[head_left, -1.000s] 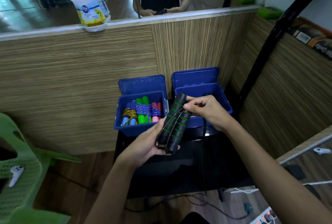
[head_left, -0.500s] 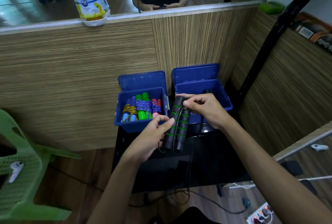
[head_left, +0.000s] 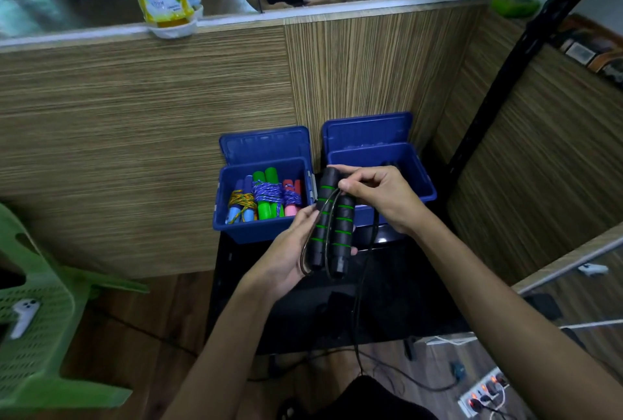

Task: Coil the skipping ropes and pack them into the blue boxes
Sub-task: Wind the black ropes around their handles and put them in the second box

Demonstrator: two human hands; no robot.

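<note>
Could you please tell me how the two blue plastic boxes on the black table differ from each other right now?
The left blue plastic box holds several coiled skipping ropes with green, blue and pink handles; the right blue plastic box shows only something dark near its back wall. The left box is in plain view, while the right hand and the black foam handles with green rings partly cover the right one. Both have lids standing open against the wooden panel.
</note>
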